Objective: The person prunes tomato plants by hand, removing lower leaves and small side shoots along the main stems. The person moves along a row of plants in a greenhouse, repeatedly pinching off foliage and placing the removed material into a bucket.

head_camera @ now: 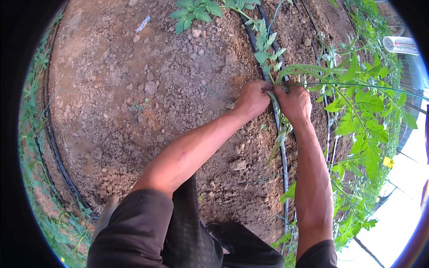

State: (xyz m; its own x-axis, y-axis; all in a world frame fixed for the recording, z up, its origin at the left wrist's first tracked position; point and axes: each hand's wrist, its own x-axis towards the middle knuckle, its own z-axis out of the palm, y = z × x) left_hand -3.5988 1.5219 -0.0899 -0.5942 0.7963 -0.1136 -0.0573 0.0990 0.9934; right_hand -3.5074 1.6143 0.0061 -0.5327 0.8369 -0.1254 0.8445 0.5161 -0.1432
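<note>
A leafy tomato plant [348, 97] rises from beside black drip hoses [284, 160] on bare soil, its stem bending over to the right. At the base of its stems my left hand [254, 97] has its fingers closed on a stem or leaf stalk. Close against it, my right hand [294, 98] pinches the green stems near a thin green twine [355, 85], which runs from there towards the right rim. The fingertips of both hands nearly meet, and what lies between them is partly hidden.
Another tomato plant [197, 11] grows at the top. A whitish scrap [142, 24] lies on the cloddy soil. On the right are a tubular gauge with a scale [400, 45] and a yellow tag [388, 162]. More hoses [55, 154] and plants line the left.
</note>
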